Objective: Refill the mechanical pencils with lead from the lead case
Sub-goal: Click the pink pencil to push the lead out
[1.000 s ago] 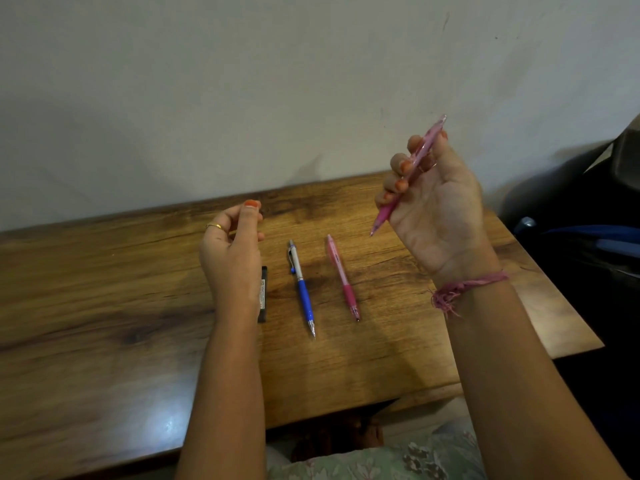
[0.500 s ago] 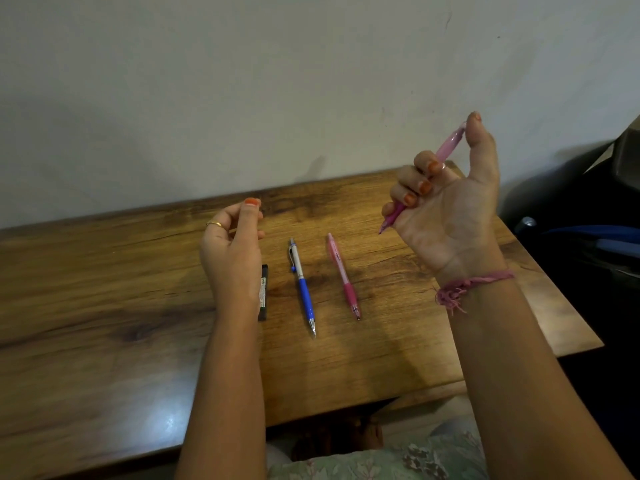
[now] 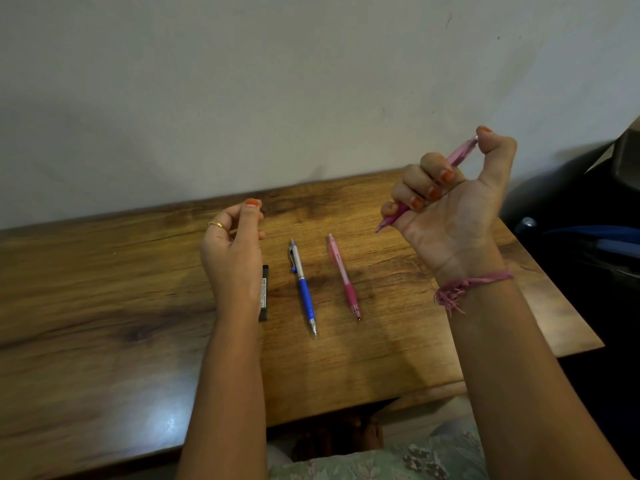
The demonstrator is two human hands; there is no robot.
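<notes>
- Your right hand grips a slim translucent pink mechanical pencil, fingers curled round its barrel, thumb bent over and pressing on its top end; the pencil slants with its tip down to the left, raised above the table
- Your left hand is raised over the table's middle, fingers curled towards the thumb with the thumb tip against them; whether something tiny is pinched there you cannot tell from this view, nothing is visible in it
- The flat black rectangular lead case lies on the table just right of your left wrist, partly hidden behind it, with a pale label along its side
- A blue-and-silver mechanical pencil lies just right of the case, tip pointing towards you
- A second pink mechanical pencil with a darker pink grip lies right of the blue one, apart from it and roughly parallel, tip also towards you
- All of these rest on a brown wood-grain table set against a plain pale wall
- A frayed pink thread band circles your right wrist; a gold ring sits on a left finger
- Dark objects with a blue strap stand right of the table
</notes>
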